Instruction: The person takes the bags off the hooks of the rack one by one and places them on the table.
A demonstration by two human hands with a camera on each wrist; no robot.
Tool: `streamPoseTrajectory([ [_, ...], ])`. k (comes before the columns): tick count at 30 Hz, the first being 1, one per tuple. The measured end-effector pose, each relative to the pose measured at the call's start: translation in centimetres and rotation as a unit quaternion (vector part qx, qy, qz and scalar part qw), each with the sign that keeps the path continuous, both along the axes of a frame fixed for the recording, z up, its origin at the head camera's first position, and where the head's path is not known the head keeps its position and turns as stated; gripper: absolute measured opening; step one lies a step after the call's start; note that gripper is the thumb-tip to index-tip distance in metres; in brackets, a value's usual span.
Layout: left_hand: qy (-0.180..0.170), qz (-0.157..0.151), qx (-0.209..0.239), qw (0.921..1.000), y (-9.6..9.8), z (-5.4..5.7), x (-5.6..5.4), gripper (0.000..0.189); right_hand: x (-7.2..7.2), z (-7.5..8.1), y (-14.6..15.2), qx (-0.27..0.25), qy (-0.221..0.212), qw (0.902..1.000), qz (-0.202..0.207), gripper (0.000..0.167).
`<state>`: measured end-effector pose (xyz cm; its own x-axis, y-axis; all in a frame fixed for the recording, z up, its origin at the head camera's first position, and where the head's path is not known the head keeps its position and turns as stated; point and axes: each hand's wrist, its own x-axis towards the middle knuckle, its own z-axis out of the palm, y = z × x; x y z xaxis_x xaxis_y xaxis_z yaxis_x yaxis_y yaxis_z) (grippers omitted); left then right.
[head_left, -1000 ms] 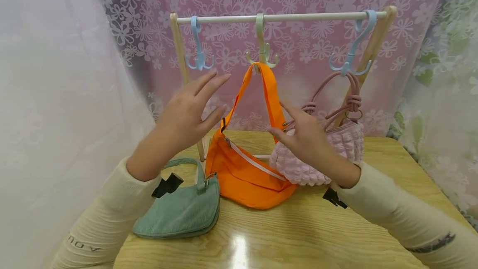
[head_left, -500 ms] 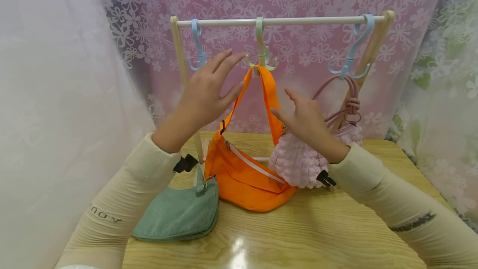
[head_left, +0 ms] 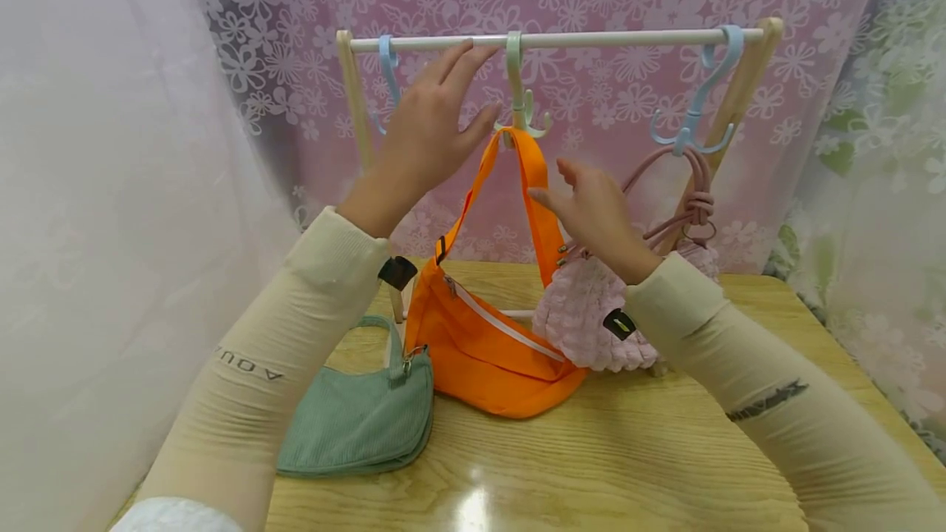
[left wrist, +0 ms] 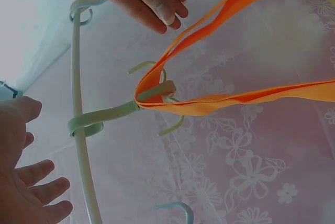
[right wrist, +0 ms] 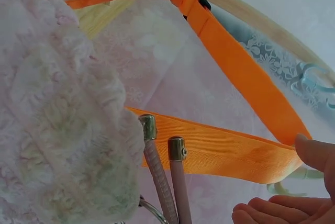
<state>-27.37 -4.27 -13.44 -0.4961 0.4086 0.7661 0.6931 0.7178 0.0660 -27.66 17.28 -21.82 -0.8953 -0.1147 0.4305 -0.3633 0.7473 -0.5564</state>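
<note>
My left hand (head_left: 429, 121) is raised beside the pale green hook (head_left: 515, 76), fingers extended up near the rail and holding nothing. From that hook hangs an orange crossbody bag (head_left: 495, 351), its strap (left wrist: 214, 20) looped over one prong in the left wrist view. My right hand (head_left: 594, 212) hovers to the right of the strap, fingers loosely bent and thumb toward the orange band, with nothing in its grasp. Behind the right forearm, a pink puffy handbag (head_left: 584, 318) hangs by its knotted handles from the right blue hook (head_left: 692, 117) and is partly hidden.
A sage green corduroy shoulder bag (head_left: 362, 417) lies on the wooden table (head_left: 591, 466) at the front left. The rack's white rail (head_left: 606, 38) runs across the back. Its left blue hook (head_left: 388, 72) carries no bag and is partly covered by my left hand.
My left hand has risen and moved right, from left of the strap up beside the green hook. My right hand has moved slightly up. The bags hang as before.
</note>
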Motion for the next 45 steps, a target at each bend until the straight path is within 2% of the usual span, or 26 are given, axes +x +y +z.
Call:
streamPoseTrajectory([
  [10, -0.004, 0.044, -0.014, 0.9989, 0.8, 1.4, -2.1, 0.055, -1.6, -0.1, -0.4, -0.024, -0.011, 0.9996, -0.003, 0.065],
  [18, -0.010, 0.063, -0.046, 0.9969, 0.9, 2.2, -4.1, 0.061, -2.5, -0.8, -0.9, -0.018, -0.005, 0.9998, 0.003, 0.048],
  [23, 0.011, 0.061, -0.069, 0.9957, 0.9, 2.5, -4.9, 0.062, -2.6, -0.9, -1.1, -0.020, -0.009, 0.9998, 0.001, 0.041],
  [31, 0.005, 0.049, -0.123, 0.9912, 1.6, 3.0, -5.4, 0.063, -2.9, -1.1, -1.2, -0.040, -0.023, 0.9990, -0.002, 0.051],
  [36, 0.001, 0.037, -0.141, 0.9893, 2.1, 3.5, -5.5, 0.063, -3.0, -1.3, -1.2, -0.077, -0.035, 0.9964, 0.008, 0.054],
  [40, -0.008, 0.038, -0.153, 0.9874, 2.4, 3.8, -5.4, 0.060, -3.1, -1.4, -1.4, -0.087, -0.039, 0.9954, 0.014, 0.050],
  [45, -0.018, 0.034, -0.156, 0.9870, 2.6, 4.0, -5.5, 0.057, -3.1, -1.5, -1.5, -0.095, -0.055, 0.9939, 0.013, 0.057],
])
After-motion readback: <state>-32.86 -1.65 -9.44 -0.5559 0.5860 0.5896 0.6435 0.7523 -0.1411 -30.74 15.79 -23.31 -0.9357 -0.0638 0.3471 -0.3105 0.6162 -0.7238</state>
